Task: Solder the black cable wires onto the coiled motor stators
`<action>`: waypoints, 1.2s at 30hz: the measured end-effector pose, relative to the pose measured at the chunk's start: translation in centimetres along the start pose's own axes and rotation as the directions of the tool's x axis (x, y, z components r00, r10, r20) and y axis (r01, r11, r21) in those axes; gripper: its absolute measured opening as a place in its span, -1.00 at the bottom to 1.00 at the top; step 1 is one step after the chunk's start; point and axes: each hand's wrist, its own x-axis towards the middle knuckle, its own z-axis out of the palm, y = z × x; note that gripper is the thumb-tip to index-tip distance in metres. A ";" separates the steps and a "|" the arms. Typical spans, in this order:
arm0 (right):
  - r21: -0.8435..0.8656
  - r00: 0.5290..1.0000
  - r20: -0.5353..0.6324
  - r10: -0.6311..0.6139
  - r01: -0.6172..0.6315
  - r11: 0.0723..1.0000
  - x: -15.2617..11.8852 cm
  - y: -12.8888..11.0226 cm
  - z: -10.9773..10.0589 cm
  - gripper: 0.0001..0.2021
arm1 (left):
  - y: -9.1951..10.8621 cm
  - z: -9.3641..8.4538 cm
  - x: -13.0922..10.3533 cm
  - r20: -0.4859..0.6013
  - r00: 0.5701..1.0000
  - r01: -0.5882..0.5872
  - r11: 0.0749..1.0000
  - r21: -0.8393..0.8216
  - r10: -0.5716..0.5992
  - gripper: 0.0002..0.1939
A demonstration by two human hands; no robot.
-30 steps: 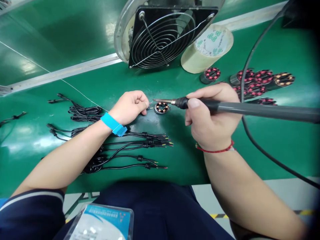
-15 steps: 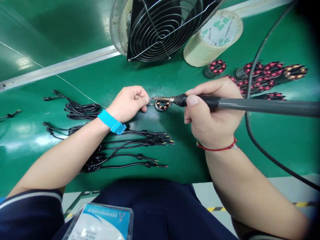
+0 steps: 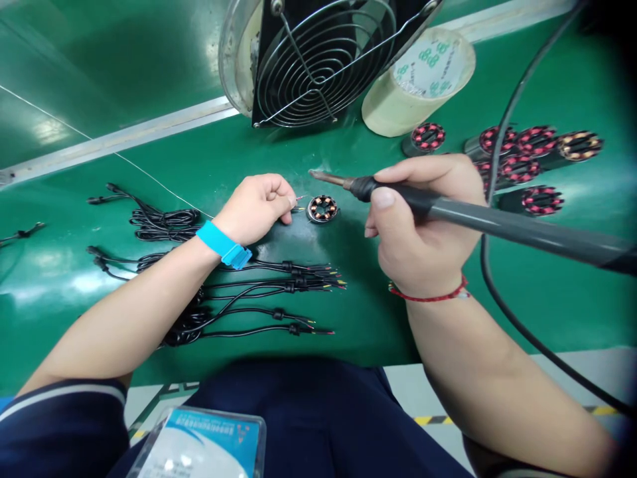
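My left hand pinches thin coloured wires whose tips stick out past the fingertips; the rest of them is hidden by the hand. Close to those tips, a small round motor stator with copper windings stands on the green table. In my right hand is a soldering iron, gripped like a pen. Its tip points left, above and behind the stator, apart from both the wires and the stator. Below my left hand lie several black cables with stripped coloured ends pointing right.
A fan with a wire guard stands at the back, beside a roll of clear tape. Several red-wound stators stand at the right. The iron's black cord loops down the right side. Coiled cables lie at the left.
The soldering iron's tip has lifted up and back, away from the wire ends beside the stator. My left hand has stayed nearly in place, still pinching the wires.
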 end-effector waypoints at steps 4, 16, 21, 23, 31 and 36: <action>-0.066 0.997 0.072 -0.021 0.026 0.998 -0.1 -0.5 0.2 -0.74 | 0.0 -0.1 0.0 0.006 1.000 -0.013 1.000 0.004 0.013 -0.85; -0.215 0.956 0.294 0.008 0.059 0.975 -0.2 -1.0 1.7 -0.62 | 0.0 -0.1 -0.1 0.012 1.000 -0.026 0.999 -0.022 0.027 -0.84; -0.240 0.956 0.291 0.032 0.041 0.970 -0.4 -0.5 2.3 -0.58 | 0.0 -0.2 -0.1 0.030 0.998 -0.057 0.998 -0.027 0.057 -0.83; -0.222 0.964 0.263 0.023 0.037 0.974 -0.4 -0.3 2.4 -0.55 | 0.0 -0.3 -0.2 0.040 0.997 -0.066 0.997 -0.042 0.068 -0.83; -0.184 0.975 0.200 -0.092 0.130 0.974 -0.5 0.0 3.3 -0.54 | -0.2 -0.4 -0.3 0.041 0.995 -0.087 0.982 -0.170 0.095 -0.85; -0.179 0.978 0.201 -0.047 0.084 0.980 -0.5 0.1 3.7 -0.54 | -0.3 -0.3 -0.4 0.059 0.992 -0.097 0.979 -0.181 0.109 -0.81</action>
